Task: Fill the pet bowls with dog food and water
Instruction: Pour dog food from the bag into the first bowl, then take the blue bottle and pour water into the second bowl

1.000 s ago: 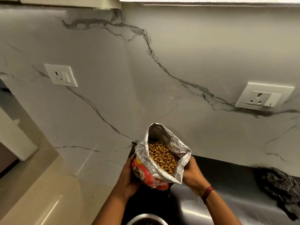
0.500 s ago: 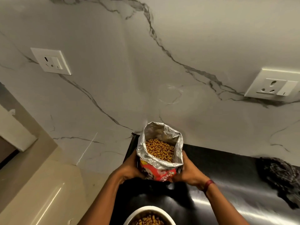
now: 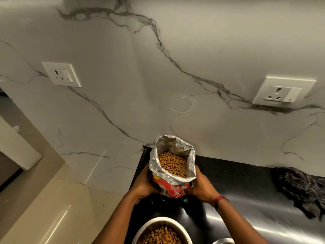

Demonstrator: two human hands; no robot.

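- Since a second ago the bag (image 3: 173, 166) has come down from a tilted hold to stand upright on the counter (image 3: 246, 182), at its far left corner by the wall, and more of the bowl (image 3: 161, 232) now shows at the near edge.
- The left hand (image 3: 143, 184) and right hand (image 3: 200, 186) are closed around the bag's lower sides, one on each flank; its foil mouth stands open, with kibble visible inside.
- The bowl, nearer than the bag, already holds kibble; a second rim (image 3: 222, 241) peeps in just right of it, contents not visible.
- The step looks like parking the bag: I would settle its base flat before letting go, since a top-heavy open bag so close to the counter's left edge could tip and spill.
- A cloth (image 3: 299, 189) lies well to the right, clear of the work.
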